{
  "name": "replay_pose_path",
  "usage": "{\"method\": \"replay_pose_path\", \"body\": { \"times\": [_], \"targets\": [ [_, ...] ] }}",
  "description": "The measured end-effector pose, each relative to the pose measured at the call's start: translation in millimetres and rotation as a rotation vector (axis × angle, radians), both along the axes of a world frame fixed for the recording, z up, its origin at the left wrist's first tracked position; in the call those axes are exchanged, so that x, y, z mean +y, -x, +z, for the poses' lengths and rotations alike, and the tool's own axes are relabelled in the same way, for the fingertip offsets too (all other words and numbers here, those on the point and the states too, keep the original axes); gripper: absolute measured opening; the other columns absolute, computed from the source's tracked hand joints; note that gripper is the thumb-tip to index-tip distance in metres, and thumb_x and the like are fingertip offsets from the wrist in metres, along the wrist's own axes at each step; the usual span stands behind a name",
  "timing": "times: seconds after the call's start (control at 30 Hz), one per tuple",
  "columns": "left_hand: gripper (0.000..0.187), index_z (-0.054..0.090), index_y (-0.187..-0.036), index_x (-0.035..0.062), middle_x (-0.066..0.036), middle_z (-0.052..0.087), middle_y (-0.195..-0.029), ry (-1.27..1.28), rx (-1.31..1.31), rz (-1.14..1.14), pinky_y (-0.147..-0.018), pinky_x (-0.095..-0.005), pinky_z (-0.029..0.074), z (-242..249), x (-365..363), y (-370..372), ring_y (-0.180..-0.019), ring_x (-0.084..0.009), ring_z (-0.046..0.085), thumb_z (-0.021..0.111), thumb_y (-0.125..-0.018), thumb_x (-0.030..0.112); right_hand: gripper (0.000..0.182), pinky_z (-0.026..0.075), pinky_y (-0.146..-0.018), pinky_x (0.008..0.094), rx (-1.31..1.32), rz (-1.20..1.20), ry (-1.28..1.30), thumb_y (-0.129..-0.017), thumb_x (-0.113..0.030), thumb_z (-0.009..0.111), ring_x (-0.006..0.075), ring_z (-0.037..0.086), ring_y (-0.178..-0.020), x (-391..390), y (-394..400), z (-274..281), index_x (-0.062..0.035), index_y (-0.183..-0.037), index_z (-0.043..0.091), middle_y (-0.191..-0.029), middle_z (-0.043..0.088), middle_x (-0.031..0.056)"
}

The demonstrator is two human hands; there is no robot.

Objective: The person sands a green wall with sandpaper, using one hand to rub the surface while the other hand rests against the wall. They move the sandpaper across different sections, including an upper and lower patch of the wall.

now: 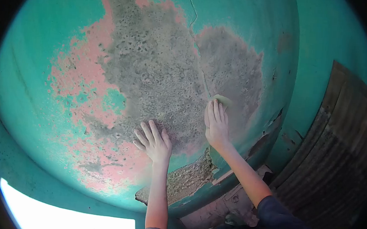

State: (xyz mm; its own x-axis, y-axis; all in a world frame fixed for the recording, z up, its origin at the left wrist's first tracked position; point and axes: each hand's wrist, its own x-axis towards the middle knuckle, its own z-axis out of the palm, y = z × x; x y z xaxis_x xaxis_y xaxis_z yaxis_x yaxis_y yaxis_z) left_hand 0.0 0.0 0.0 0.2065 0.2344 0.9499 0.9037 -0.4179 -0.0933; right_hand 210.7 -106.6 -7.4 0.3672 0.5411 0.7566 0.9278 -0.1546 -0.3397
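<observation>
My left hand (154,144) lies on the wall with its fingers spread and holds nothing, at the lower edge of a large bare grey patch (156,71). Further right, my right hand (217,124) presses a pale greenish sheet of sandpaper (222,101) against the same patch. Its fingers lie close together over the sheet, which pokes out past the fingertips. Both hands look dusty. A thin crack (201,65) runs down the wall and ends near the right fingertips. The part of the sheet under the palm is hidden.
Green paint (29,92) surrounds the patch, with pink flaked areas (85,70) on the left. Below the hands, broken plaster (192,178) exposes rough material. Corrugated sheeting (331,165) leans at the right. Bright light (60,212) fills an area at the lower left.
</observation>
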Motion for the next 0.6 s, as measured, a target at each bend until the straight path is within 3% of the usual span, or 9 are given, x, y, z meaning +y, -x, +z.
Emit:
{"method": "replay_pose_path", "body": {
  "times": [0.1, 0.17, 0.27, 0.4, 0.6],
  "targets": [
    [0.071, 0.027, -0.159, 0.0116, -0.018, 0.018, -0.166, 0.043, 0.017, 0.011, -0.115, -0.0695, -0.006, -16, -3, -1, -0.152, -0.0475, 0.002, 0.053, -0.100, 0.041, 0.081, 0.029, -0.115, 0.0547, -0.024, 0.014, -0.047, -0.084, -0.003, 0.059, 0.0387, 0.026, -0.149, 1, 2, -5, -0.0030, -0.157, 0.026, -0.162, 0.026, 0.0185],
    [0.068, 0.023, -0.160, 0.0086, -0.023, 0.009, -0.166, 0.145, 0.012, 0.048, -0.113, -0.0703, -0.009, -28, -9, -12, -0.150, -0.0528, -0.007, 0.045, -0.104, 0.041, 0.081, 0.028, -0.114, 0.0566, -0.018, 0.075, 0.025, -0.083, -0.003, 0.059, 0.0390, 0.027, -0.149, -6, 3, -17, -0.0027, -0.157, 0.027, -0.162, 0.027, 0.0182],
    [0.073, 0.020, -0.160, 0.0110, -0.024, 0.008, -0.166, 0.252, -0.044, -0.003, -0.111, -0.0741, -0.009, -45, -17, -21, -0.147, -0.0579, -0.009, 0.050, -0.102, 0.041, 0.081, 0.026, -0.114, 0.0606, -0.045, 0.069, 0.039, -0.083, -0.006, 0.061, 0.0384, 0.028, -0.148, -6, -6, -17, -0.0030, -0.156, 0.028, -0.162, 0.028, 0.0175],
    [0.074, 0.014, -0.161, 0.0130, -0.027, -0.001, -0.165, 0.366, -0.057, -0.011, -0.108, -0.0771, -0.009, -68, -23, -26, -0.145, -0.0613, -0.013, 0.048, -0.103, 0.042, 0.080, 0.025, -0.114, 0.0637, -0.089, 0.055, 0.009, -0.083, -0.008, 0.062, 0.0382, 0.029, -0.148, -7, -20, 16, -0.0046, -0.156, 0.030, -0.160, 0.030, 0.0162],
    [0.075, 0.006, -0.162, 0.0153, -0.031, -0.010, -0.163, 0.474, -0.121, -0.022, -0.107, -0.0787, -0.007, -87, -31, -34, -0.142, -0.0645, -0.016, 0.045, -0.104, 0.042, 0.081, 0.028, -0.112, 0.0665, -0.053, 0.119, 0.030, -0.081, -0.007, 0.064, 0.0398, 0.031, -0.146, -8, -25, -15, -0.0057, -0.156, 0.031, -0.160, 0.031, 0.0146]
  ]
}}
